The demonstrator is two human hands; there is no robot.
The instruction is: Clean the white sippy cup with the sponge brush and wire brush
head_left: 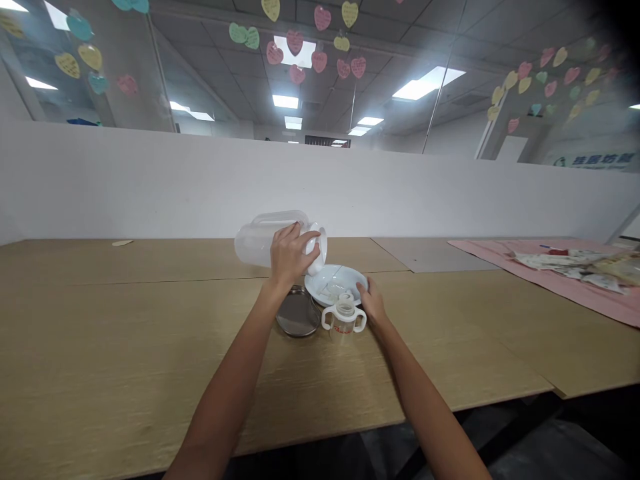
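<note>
My left hand is closed around a translucent plastic pitcher near its white lid. The pitcher lies tipped on its side in the air, its lid end above a pale bowl. The bowl's right rim is gripped by my right hand, fingers curled at the edge. Inside the bowl is something clear and white that I cannot make out fully. Just in front of it stands a clear baby bottle with two white handles, its top open. To the left, a round metal dish sits partly under my left wrist.
A wooden table spreads out on both sides. Toward the right lie a grey sheet and a pink cloth with assorted items. A small flat pale piece rests at the back left. A white partition rises behind the table.
</note>
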